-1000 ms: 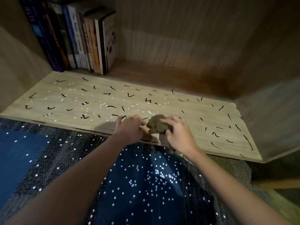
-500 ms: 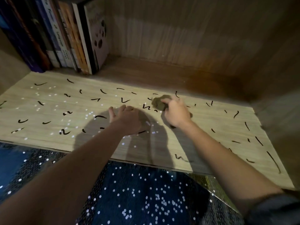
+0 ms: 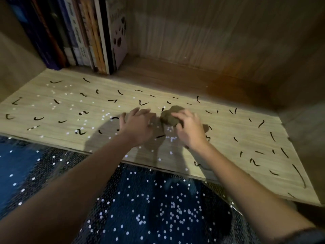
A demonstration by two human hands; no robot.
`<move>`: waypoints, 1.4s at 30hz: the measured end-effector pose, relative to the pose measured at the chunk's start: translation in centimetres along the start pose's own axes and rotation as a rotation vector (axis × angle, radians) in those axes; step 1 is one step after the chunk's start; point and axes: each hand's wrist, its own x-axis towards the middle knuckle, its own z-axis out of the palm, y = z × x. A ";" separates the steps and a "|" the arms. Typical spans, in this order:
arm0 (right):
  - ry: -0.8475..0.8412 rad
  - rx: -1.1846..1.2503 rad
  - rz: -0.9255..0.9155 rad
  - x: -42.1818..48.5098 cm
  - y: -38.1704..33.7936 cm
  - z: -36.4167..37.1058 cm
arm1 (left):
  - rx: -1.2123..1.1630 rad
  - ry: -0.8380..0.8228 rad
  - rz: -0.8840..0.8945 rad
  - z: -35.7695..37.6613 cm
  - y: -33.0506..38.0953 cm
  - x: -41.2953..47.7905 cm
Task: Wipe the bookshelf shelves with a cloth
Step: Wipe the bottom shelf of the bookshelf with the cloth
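A pale wooden shelf board [image 3: 228,138] spreads across the view, strewn with short black marks and small white specks. My right hand [image 3: 190,131] grips a bunched olive-brown cloth [image 3: 169,116] and holds it down on the board near the middle. Just left of the cloth my left hand [image 3: 139,125] rests on the shelf with its fingers spread and straight, holding nothing. Both hands throw dark shadows on the wood in front of them.
A row of upright books [image 3: 84,32] fills the back left corner. Wooden walls close the shelf at the back [image 3: 211,32] and at the right side [image 3: 309,120]. Below the front edge lies dark blue fabric with white dots [image 3: 149,208].
My right hand carried the cloth from the front edge deeper onto the shelf, then drew it slightly back toward me. My left hand moved forward with it and stays flat.
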 end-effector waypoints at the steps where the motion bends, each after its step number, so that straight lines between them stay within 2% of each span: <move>1: -0.029 0.022 -0.050 -1.8 -0.8 0.1 | -0.017 0.039 0.013 0.1 -0.2 -1.0; 4: -0.202 0.151 -0.167 -7.1 -2.3 0.1 | -0.046 0.137 0.005 0.8 -1.2 -4.3; 5: -0.213 0.219 -0.170 -8.1 -2.1 -0.1 | -0.049 0.148 -0.007 1.0 -1.6 -5.0; 7: -0.133 0.306 -0.114 -8.8 -1.6 -1.0 | -0.044 0.134 -0.038 1.4 -2.5 -7.0; 10: 0.045 0.130 0.049 -7.5 -0.3 -1.7 | 0.000 0.119 -0.047 1.8 -3.1 -9.7; 12: 0.040 -0.041 0.107 -7.7 -0.6 -1.5 | 0.059 0.100 -0.031 2.1 -3.2 -11.3; 14: -0.020 -0.147 0.048 -9.6 -2.2 -0.6 | 0.113 0.055 -0.017 2.5 -3.1 -12.7; 16: -0.093 -0.122 -0.070 -12.6 -4.0 0.3 | 0.139 0.034 0.003 2.9 -3.0 -13.8; 18: -0.126 0.006 -0.149 -14.9 -5.0 0.2 | 0.160 0.037 0.028 3.1 -2.9 -14.4; 21: -0.018 0.054 -0.054 -14.5 -4.5 -0.7 | 0.178 0.020 0.048 2.8 -2.8 -14.6; 24: 0.064 -0.079 0.052 -14.2 -3.6 -1.1 | 0.173 -0.026 0.054 2.5 -2.4 -14.5; 26: -0.042 -0.143 -0.005 -15.8 -4.1 -0.1 | 0.173 -0.054 0.058 2.5 -2.2 -14.5; 29: -0.138 0.032 -0.117 -18.5 -5.3 1.2 | 0.183 -0.069 0.063 2.6 -2.2 -14.4; 32: 0.059 0.116 -0.083 -17.1 -5.6 0.5 | 0.187 -0.070 0.061 2.6 -2.4 -14.5; 34: 0.151 0.057 -0.028 -16.2 -5.1 0.2 | 0.185 -0.067 0.063 2.6 -2.5 -14.4; 36: 0.026 -0.064 -0.022 -16.6 -4.9 0.5 | 0.197 -0.069 0.068 2.6 -2.5 -14.4; 38: -0.103 -0.026 -0.036 -17.5 -4.7 1.1 | 0.227 -0.076 0.090 2.6 -2.6 -14.2; 39: -0.078 0.034 -0.048 -17.6 -5.0 0.9 | 0.246 -0.073 0.103 2.6 -2.7 -14.1; 42: 0.158 0.104 -0.039 -16.0 -5.5 -0.1 | 0.270 -0.068 0.128 2.7 -2.8 -13.6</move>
